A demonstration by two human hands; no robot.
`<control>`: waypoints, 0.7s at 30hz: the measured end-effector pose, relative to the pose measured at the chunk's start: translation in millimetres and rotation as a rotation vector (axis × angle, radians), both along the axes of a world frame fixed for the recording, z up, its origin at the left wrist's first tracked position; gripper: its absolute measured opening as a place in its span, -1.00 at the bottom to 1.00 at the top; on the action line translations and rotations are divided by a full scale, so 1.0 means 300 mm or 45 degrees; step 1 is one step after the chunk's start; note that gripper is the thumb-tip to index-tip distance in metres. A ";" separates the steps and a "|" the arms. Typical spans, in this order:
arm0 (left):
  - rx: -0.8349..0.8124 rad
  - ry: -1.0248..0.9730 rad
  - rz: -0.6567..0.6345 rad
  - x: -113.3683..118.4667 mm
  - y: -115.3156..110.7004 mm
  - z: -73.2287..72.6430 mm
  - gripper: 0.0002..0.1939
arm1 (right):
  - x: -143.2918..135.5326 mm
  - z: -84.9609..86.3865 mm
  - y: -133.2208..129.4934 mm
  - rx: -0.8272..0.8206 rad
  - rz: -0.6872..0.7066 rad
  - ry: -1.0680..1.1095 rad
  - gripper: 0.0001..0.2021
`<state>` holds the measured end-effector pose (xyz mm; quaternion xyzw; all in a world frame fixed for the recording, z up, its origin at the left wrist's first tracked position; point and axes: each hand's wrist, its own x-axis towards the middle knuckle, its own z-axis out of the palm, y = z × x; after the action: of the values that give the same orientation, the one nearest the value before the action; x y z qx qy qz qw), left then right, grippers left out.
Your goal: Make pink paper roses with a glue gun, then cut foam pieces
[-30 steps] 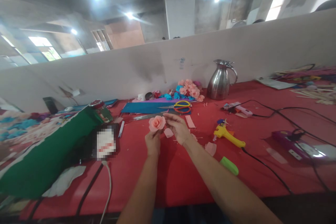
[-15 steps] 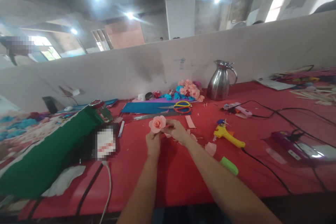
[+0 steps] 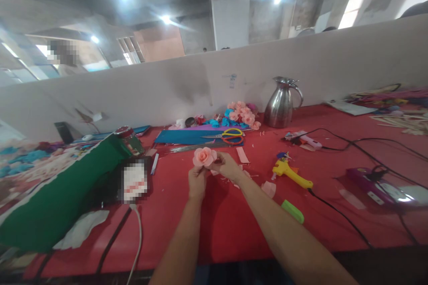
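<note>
A pink paper rose is held upright above the red table, its layered petals facing me. Beneath the bloom, my left hand is closed around its base. My right hand pinches the rose's right edge, fingertips against an outer petal. Pink paper scraps lie just beyond and beside my right hand. Farther back, scissors with yellow and orange handles rest on blue paper. A bunch of finished pink roses sits by the partition.
To the right lie a yellow glue gun, a green object and a purple power strip with trailing cords. A steel jug stands at the back. On the left are a green-covered box and a lidded jar.
The rose has shifted slightly right and turned a little in my hands. My right fingers have moved closer in against its petals. A person beyond the partition has moved right.
</note>
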<state>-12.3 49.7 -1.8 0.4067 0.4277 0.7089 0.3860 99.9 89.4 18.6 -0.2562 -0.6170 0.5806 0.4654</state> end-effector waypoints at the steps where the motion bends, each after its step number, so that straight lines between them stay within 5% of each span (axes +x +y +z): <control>1: -0.004 0.007 0.000 0.000 -0.002 0.002 -0.85 | 0.002 0.005 -0.002 0.003 -0.008 -0.002 -0.66; 7: -0.046 -0.045 -0.003 -0.006 -0.003 0.011 -0.83 | 0.006 0.023 0.001 -0.006 -0.036 0.232 -0.55; 13: -0.094 -0.081 -0.042 -0.014 -0.001 0.010 -0.82 | -0.008 -0.003 0.016 -0.090 -0.176 0.250 -0.72; 21: -0.139 -0.176 -0.113 -0.002 -0.004 0.016 -0.76 | -0.023 0.002 -0.005 -0.105 -0.137 0.278 -0.74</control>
<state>-12.9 48.7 3.1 0.3539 0.4196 0.6931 0.4672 93.1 87.9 19.1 -0.2432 -0.5235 0.6040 0.5495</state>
